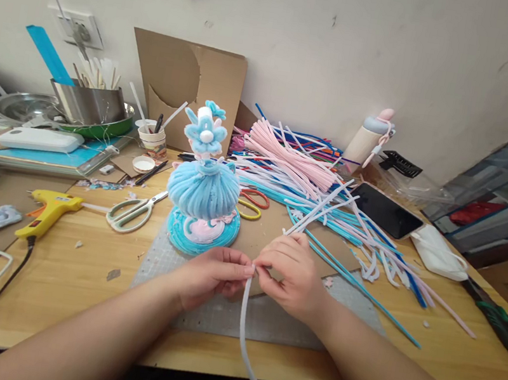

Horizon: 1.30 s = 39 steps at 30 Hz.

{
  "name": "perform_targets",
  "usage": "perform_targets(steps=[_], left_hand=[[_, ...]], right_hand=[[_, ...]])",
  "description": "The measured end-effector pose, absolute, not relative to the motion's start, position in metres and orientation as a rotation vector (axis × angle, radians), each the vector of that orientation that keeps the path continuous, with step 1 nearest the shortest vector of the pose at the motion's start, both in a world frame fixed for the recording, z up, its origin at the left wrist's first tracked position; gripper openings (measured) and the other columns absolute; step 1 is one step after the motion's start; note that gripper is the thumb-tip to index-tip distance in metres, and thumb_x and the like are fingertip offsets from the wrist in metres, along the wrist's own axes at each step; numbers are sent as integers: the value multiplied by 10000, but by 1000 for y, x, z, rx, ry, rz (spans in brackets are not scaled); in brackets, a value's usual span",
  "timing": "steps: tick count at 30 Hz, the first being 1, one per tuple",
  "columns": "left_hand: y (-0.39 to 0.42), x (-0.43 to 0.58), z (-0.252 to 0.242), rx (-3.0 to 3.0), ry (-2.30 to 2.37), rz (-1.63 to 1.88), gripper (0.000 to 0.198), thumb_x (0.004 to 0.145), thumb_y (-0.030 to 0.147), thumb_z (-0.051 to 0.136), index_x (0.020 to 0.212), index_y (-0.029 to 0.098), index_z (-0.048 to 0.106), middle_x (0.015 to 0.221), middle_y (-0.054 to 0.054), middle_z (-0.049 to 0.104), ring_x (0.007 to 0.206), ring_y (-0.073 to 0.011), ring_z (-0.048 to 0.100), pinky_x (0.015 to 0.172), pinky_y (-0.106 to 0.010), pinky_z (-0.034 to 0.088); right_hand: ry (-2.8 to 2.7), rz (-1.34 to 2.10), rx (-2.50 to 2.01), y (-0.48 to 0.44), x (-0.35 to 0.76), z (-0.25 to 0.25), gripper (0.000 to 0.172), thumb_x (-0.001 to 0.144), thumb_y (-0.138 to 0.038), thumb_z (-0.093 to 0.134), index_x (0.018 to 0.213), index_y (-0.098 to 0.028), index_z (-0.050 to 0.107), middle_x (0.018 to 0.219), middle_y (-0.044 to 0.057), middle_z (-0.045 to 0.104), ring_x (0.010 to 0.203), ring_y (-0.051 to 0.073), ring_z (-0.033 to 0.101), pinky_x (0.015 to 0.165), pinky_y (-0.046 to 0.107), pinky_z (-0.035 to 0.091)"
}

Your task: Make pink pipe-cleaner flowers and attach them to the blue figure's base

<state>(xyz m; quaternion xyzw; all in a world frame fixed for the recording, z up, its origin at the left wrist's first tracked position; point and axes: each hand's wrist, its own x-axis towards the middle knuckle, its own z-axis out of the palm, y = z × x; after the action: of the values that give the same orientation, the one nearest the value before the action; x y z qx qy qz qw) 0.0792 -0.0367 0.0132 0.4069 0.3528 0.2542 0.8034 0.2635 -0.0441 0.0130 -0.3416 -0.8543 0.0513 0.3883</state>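
Between my two hands is a white pipe cleaner [242, 326], whose long end curves down over the table's front edge. My left hand [216, 274] pinches it between thumb and fingertips. Close beside it, my right hand [293, 273] is closed on it too. More white pipe cleaners [323, 207] stick up behind my right hand; whether they are held in it I cannot tell. Just beyond my left hand stands a light-blue fuzzy figure [203, 188] with a pleated body and a flower on top, on a round blue-and-pink base [201, 233]. A grey cutting mat [204, 320] lies beneath my hands.
To the left lie green-handled scissors [132, 214], a yellow glue gun [50, 212] with its cord, and a paper cup [152, 138]. Pink pipe cleaners [288, 157] are heaped at the back. A phone [388, 211] and a bottle [371, 138] are at the right.
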Motion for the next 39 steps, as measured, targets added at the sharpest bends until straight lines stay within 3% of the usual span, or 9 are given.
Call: perform_targets(steps=[9,21,39], left_hand=[[-37,80,8,1138,724,705,279,706,387,726,722,140,597,606,29,565,510,-55,430,488,-197,292],[-39,83,12,1103,634,920,196,702,290,752,755,144,632,627,27,603,537,-59,508,539,-192,397],[-39,84,8,1088,706,919,243,608,296,813,704,148,647,641,8,646,564,-89,546,568,-220,425]], right_hand=[[-1978,337,-825,-48,260,11,99,828,-115,576,850,-212,582,771,-9,646,737,136,563,747,337,356],[-1933,450,-807,-50,258,14,109,830,-113,571,779,-210,570,735,-9,629,713,143,550,709,331,381],[-1797,728,-873,-56,255,12,100,822,-191,597,723,-202,603,697,3,638,678,142,558,676,303,427]])
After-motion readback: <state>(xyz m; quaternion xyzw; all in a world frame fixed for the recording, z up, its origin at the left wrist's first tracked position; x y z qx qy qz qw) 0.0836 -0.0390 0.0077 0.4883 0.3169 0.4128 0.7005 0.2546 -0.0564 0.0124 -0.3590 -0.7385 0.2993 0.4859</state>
